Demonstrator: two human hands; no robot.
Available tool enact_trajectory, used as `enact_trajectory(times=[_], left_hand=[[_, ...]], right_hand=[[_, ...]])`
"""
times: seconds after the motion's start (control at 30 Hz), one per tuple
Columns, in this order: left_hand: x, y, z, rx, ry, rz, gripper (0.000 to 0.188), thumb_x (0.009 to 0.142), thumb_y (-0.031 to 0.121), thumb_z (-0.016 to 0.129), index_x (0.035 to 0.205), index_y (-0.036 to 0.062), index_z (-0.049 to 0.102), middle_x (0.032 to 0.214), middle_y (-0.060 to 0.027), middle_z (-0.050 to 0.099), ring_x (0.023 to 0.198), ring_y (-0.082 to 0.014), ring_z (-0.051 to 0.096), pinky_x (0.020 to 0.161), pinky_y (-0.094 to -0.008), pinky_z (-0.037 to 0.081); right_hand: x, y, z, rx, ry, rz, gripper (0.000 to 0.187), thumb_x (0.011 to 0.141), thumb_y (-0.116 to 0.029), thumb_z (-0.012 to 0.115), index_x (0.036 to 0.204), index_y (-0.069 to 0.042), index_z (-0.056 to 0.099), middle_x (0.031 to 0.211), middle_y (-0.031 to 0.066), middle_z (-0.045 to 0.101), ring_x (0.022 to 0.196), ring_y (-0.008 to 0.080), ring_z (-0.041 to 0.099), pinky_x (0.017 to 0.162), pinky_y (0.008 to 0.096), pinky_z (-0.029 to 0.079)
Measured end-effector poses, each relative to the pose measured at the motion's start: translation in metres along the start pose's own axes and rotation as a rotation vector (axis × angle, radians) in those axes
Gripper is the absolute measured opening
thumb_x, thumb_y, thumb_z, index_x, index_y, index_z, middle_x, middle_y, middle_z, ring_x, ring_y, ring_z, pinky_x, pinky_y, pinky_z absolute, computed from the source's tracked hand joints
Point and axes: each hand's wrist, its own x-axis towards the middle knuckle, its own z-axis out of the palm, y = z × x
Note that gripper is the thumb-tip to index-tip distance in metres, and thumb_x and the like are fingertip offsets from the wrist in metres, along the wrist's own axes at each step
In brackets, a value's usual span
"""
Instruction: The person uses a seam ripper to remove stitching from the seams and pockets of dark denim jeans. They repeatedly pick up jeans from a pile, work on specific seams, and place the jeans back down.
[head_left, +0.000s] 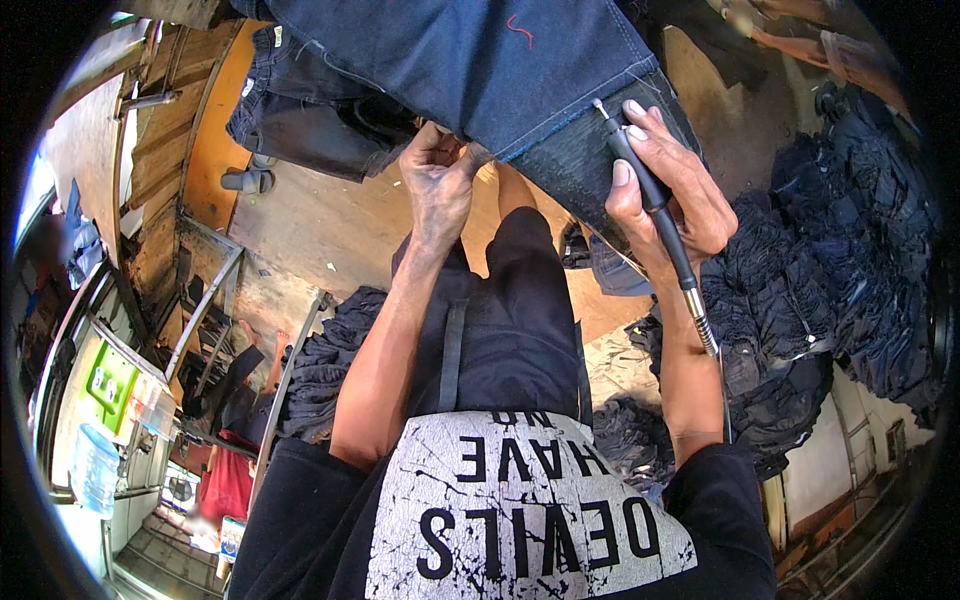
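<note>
The work is appearing, by judgement, to be under way on one piece and unfinished. A navy denim garment [450, 65] is lying across the upper middle of the view, its hem stitching [580, 109] running up toward the right. The right hand [690, 190] is firmly gripping a slim, black, pen-shaped tool [655, 195], with a cable [706, 335] trailing from its rear end. The small rounded tip is pointing toward the stitching; whether it is touching the cloth, I am not able to tell. The left hand [440, 185] is, so far as its grip is showing, pinching the garment's lower edge near the end of that stitching.

As to what is done: a dark, faintly streaked panel [565, 165] is showing just below the stitched line (treated surface or plain cloth, the view is not settling which). A loose red thread [521, 30] is lying on the denim, so the piece is not looking fully tidied.

As to what is left: a second dark garment [320, 130] is lying to the left, a large heap of dark cloth [800, 270] is filling the right side, and a smaller pile [330, 350] is sitting lower left. Nothing visible is separating finished pieces from waiting ones.
</note>
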Motion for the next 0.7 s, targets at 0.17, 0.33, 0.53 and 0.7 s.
enact_trajectory(times=[0.17,0.33,0.53,0.7], left_hand=[[0.0015,-0.0037,0.0003,-0.047,-0.016,0.041,0.027,0.089,-0.009,0.084,0.114,-0.0007,0.076,0.113,-0.0072,0.081,0.103,-0.0138,0.074,0.094,-0.03,0.059],[0.0016,-0.0041,0.0,-0.049,0.014,0.045,0.024,0.09,-0.009,0.083,0.111,0.0002,0.076,0.11,-0.0068,0.08,0.101,-0.0126,0.074,0.093,-0.029,0.058],[0.0019,-0.0029,-0.0019,0.011,0.001,0.001,0.019,0.091,-0.009,0.082,0.104,0.0013,0.073,0.107,-0.0054,0.08,0.1,-0.0113,0.073,0.09,-0.0285,0.057],[0.0019,-0.0017,-0.0001,0.017,0.001,0.014,0.023,0.09,-0.009,0.083,0.109,0.0004,0.074,0.109,-0.0061,0.08,0.102,-0.0125,0.073,0.094,-0.0306,0.058]], right_hand=[[-0.0005,-0.0009,-0.001,-0.024,0.006,0.041,0.029,0.085,0.001,0.074,0.113,0.005,0.078,0.117,0.025,0.081,0.116,0.0383,0.078,0.108,0.0509,0.06],[-0.0009,0.0022,-0.0004,-0.03,0.047,0.052,0.028,0.085,-0.002,0.077,0.113,0.004,0.079,0.117,0.0249,0.081,0.116,0.0375,0.078,0.107,0.0488,0.061],[-0.0035,0.0026,-0.0026,-0.094,0.046,0.105,0.028,0.087,-0.004,0.08,0.115,0.001,0.08,0.116,0.0236,0.081,0.117,0.0372,0.078,0.105,0.0475,0.061],[-0.0033,0.0062,0.001,-0.078,0.102,0.104,0.027,0.089,-0.005,0.08,0.115,0.001,0.079,0.117,0.0232,0.081,0.118,0.0366,0.078,0.106,0.0462,0.061]])
